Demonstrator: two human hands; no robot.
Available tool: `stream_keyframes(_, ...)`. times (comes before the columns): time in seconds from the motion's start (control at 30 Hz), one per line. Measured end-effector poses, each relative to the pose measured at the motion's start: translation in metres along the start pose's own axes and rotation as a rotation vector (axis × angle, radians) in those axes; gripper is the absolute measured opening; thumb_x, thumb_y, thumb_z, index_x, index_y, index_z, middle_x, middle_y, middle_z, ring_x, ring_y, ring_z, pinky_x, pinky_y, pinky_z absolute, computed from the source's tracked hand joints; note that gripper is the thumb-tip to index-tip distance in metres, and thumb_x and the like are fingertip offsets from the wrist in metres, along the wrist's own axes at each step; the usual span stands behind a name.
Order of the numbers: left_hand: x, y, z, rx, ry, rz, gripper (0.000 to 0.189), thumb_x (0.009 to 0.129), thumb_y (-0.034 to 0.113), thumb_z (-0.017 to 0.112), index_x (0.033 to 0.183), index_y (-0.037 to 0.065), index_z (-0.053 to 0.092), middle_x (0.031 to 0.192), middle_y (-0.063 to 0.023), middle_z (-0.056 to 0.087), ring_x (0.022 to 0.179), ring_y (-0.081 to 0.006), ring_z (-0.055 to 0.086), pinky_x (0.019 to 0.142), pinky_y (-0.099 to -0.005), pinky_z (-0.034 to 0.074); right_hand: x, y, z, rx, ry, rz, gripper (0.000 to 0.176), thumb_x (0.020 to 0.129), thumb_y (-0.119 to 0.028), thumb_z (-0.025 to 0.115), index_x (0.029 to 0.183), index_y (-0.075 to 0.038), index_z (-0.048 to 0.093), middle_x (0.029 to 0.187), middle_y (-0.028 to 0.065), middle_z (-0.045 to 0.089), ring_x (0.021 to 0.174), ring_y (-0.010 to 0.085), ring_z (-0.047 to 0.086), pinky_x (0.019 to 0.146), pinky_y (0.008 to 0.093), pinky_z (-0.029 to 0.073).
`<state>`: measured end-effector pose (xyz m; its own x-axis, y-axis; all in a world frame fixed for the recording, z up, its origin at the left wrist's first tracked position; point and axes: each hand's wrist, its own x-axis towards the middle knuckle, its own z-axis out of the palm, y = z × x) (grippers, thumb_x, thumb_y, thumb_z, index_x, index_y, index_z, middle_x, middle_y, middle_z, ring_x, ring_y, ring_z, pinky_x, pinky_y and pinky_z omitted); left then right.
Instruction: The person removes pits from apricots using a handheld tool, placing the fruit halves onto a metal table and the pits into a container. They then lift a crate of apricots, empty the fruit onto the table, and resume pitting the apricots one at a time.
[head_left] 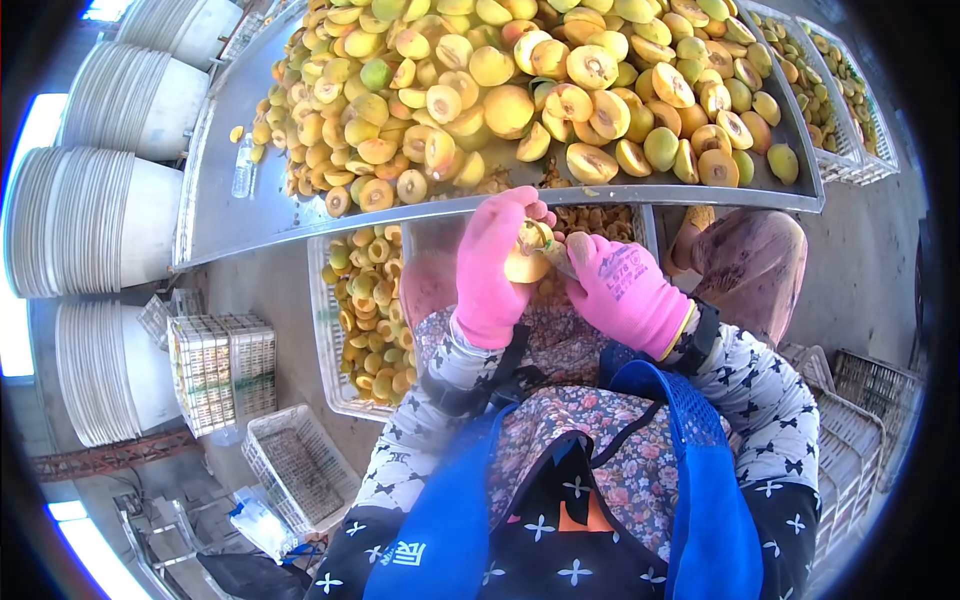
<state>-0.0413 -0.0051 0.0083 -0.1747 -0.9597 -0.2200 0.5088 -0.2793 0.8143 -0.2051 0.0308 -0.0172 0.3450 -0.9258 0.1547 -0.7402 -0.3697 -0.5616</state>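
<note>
My left hand [495, 265], in a pink glove, is closed around a yellow-orange fruit [527, 257] just below the metal table's front edge. My right hand [625, 290], also in a pink glove, presses against the same fruit from the right, with what may be a small tool at the fingertips; the tool is too small to tell. A large heap of whole and halved yellow fruit [520, 90] covers the metal table [250, 215] above my hands.
Below the table stands a white crate [322, 330] holding halved fruit. Empty white crates [295, 470] lie on the floor at left. Stacks of white buckets [90, 220] line the far left. More crates of fruit [850, 110] sit at the right, beside a plastic bottle [243, 165] on the table.
</note>
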Motion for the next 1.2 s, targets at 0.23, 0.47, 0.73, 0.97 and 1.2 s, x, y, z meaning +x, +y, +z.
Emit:
stream_keyframes(0.23, -0.003, 0.013, -0.003, 0.162, -0.134, -0.081, 0.042, 0.089, 0.011, 0.057, 0.128, -0.003, 0.053, 0.099, -0.0130, 0.063, 0.091, -0.0211, 0.062, 0.081, -0.0337, 0.053, -0.016, -0.015, 0.002, 0.273, -0.056, 0.055, 0.027, 0.083, -0.017, 0.066, 0.100, -0.003, 0.049, 0.080, 0.0189, 0.063, 0.074, 0.0392, 0.064, 0.063, 0.0485, 0.050)
stream_keyframes(0.47, 0.006, 0.007, 0.018, -0.009, 0.098, 0.117, 0.030, 0.099, 0.022, 0.056, 0.117, -0.003, 0.058, 0.098, -0.0147, 0.065, 0.090, -0.0239, 0.065, 0.078, -0.0346, 0.056, -0.006, -0.025, 0.010, 0.455, 0.028, 0.209, 0.025, 0.084, -0.015, 0.067, 0.098, -0.004, 0.050, 0.077, 0.0224, 0.062, 0.074, 0.0450, 0.062, 0.061, 0.0513, 0.046)
stream_keyframes(0.73, 0.013, -0.020, 0.004, 0.310, 0.156, 0.398, 0.031, 0.101, 0.028, 0.053, 0.104, -0.002, 0.062, 0.091, -0.0109, 0.064, 0.077, -0.0187, 0.063, 0.066, -0.0309, 0.054, -0.005, -0.023, 0.027, 0.613, 0.019, 0.178, 0.027, 0.083, -0.015, 0.067, 0.097, -0.002, 0.049, 0.076, 0.0228, 0.062, 0.076, 0.0443, 0.062, 0.062, 0.0505, 0.047)
stream_keyframes(0.97, 0.012, -0.005, -0.007, 0.182, 0.158, -0.079, 0.040, 0.101, 0.036, 0.053, 0.104, -0.003, 0.062, 0.091, -0.0140, 0.067, 0.079, -0.0221, 0.067, 0.068, -0.0338, 0.058, -0.005, -0.019, 0.029, 0.548, -0.003, 0.096, 0.027, 0.084, -0.015, 0.067, 0.098, 0.000, 0.049, 0.076, 0.0213, 0.061, 0.074, 0.0445, 0.062, 0.061, 0.0491, 0.048)
stream_keyframes(1.2, 0.016, -0.017, -0.003, 0.284, 0.200, 0.057, 0.038, 0.099, 0.033, 0.058, 0.100, -0.004, 0.064, 0.086, -0.0145, 0.068, 0.072, -0.0237, 0.068, 0.064, -0.0345, 0.059, -0.008, -0.015, 0.031, 0.647, -0.056, 0.173, 0.029, 0.084, -0.016, 0.067, 0.101, 0.002, 0.052, 0.078, 0.0223, 0.062, 0.078, 0.0441, 0.063, 0.063, 0.0465, 0.048)
